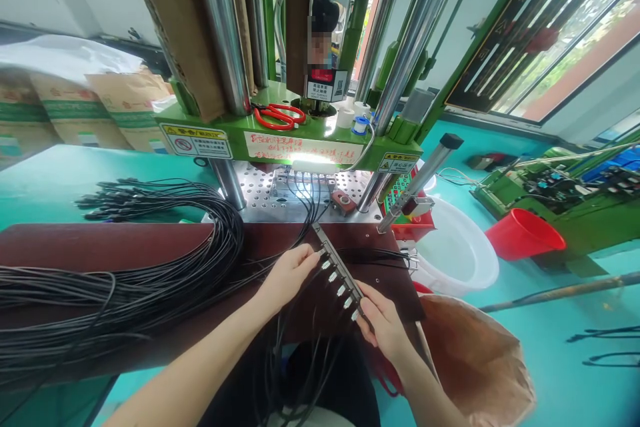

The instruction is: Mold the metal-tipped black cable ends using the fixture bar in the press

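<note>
My right hand (pixel 384 321) is closed on the lower end of a narrow dark metal bar (pixel 336 259), which slants across the front of the press. A row of several small silver cable plugs (pixel 341 291) sticks out along the bar's near side. Near the bar's upper end, the fingers of my left hand (pixel 293 272) pinch the plug closest to that end. Black cables (pixel 313 373) hang down below my hands over my lap. More black cables run from the bar's area back into the lit press bed (pixel 257 180).
A thick bundle of black cables (pixel 225 233) covers the left of the brown table (pixel 150 237). Red-handled scissors (pixel 280 116) lie on the green press (pixel 235 127). To the right stand a red control box (pixel 417 221), a white tub (pixel 457 250), a paper bag (pixel 475 353) and a red bucket (pixel 525 235).
</note>
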A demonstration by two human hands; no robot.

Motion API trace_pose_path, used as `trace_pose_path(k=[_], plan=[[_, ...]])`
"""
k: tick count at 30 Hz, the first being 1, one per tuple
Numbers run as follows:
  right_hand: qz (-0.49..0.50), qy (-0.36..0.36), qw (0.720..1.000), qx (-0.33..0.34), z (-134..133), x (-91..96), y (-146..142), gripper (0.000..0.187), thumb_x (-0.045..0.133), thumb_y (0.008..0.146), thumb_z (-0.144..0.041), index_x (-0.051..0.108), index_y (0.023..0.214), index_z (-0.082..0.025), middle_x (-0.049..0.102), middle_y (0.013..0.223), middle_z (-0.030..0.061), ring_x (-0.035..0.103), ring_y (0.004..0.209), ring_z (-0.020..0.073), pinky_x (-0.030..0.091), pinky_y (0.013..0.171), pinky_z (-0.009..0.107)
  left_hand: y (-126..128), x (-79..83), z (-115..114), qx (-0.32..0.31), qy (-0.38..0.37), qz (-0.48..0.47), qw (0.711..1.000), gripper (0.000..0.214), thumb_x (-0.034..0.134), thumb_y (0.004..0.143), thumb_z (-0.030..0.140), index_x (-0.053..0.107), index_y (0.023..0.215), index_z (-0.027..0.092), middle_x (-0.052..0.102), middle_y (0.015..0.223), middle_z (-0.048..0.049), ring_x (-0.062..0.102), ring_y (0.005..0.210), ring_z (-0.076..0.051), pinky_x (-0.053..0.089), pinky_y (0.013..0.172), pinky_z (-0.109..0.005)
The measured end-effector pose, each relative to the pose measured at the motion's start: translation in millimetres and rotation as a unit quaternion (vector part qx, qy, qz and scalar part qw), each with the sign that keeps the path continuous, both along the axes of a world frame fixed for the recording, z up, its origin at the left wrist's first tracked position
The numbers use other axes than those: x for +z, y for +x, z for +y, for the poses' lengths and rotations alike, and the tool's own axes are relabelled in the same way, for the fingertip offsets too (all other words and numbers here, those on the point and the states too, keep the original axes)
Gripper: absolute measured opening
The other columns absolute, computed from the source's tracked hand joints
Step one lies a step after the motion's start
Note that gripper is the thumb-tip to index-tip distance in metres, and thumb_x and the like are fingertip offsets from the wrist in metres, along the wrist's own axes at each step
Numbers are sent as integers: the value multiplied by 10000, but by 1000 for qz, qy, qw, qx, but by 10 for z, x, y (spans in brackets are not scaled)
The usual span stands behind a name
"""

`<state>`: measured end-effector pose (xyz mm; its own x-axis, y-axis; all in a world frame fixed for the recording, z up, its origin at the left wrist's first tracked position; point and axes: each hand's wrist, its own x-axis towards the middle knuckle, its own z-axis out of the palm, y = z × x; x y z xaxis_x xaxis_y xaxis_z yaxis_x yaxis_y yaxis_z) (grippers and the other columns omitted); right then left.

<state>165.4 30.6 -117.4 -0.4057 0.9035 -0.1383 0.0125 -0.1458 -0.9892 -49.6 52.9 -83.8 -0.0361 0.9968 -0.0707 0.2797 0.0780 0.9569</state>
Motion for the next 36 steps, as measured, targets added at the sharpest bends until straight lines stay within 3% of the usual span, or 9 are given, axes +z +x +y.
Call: trace_pose_path(k=[6,10,15,17,21,25,30,33,36], plan=[[-40,15,999,14,-7,-15,8,487,461,843,-455,466,1233,-162,303,474,-79,253,365,36,186,338,172,17,23,34,-13,10,-2,1000,309,423,787,399,382,572,181,318,514,68,298,499,-85,243,488,-216],[-80,30,996,26,46,-12,129,467,438,859,-431,431,1254,-181,305,510,-74,253,401,44,181,373,188,135,-106,171,-14,15,36,999,301,387,796,390,389,576,185,345,506,62,334,495,-91,261,493,-222],[-179,30,981,64,391,242,328,361,498,797,-349,530,1105,-163,442,584,-43,306,413,39,194,380,183,309,-265,317,-46,-17,158,986,256,361,810,346,469,651,177,469,577,16,470,572,-132,334,559,-250],[-255,36,962,89,609,398,368,283,528,738,-268,556,1001,-166,496,598,-38,358,428,47,219,384,176,322,-199,257,-66,-10,222,973,201,451,768,344,534,793,162,546,696,-30,531,641,-172,360,589,-275],[-360,49,919,156,1097,625,291,269,524,693,-219,547,958,-180,479,507,-74,359,380,56,246,374,175,222,137,35,-48,61,417,905,335,463,776,340,490,1080,202,548,989,-91,571,793,-225,392,611,-298],[-366,148,874,282,1543,600,-13,265,501,720,-210,597,962,-164,529,587,-39,449,462,83,356,451,194,-49,344,76,25,127,406,905,257,392,826,352,510,1023,237,565,946,-46,537,883,-207,402,652,-286],[-356,294,848,260,1818,412,-403,246,568,585,-73,676,790,-157,576,847,30,521,833,163,399,788,274,-333,68,407,67,69,327,940,318,385,829,419,529,999,193,596,924,-54,529,869,-196,399,721,-296],[-345,308,856,232,1898,390,-457,192,598,593,-97,681,754,-160,601,787,22,547,775,154,425,740,263,-323,-134,477,55,64,363,928,361,318,852,456,567,865,194,606,870,-56,521,856,-203,390,717,-297],[-331,304,879,161,2041,431,-536,151,521,719,-144,660,778,-134,596,638,7,559,606,119,448,601,232,-261,-238,463,61,95,414,903,398,268,873,439,574,838,187,595,873,-67,509,889,-207,386,731,-294]])
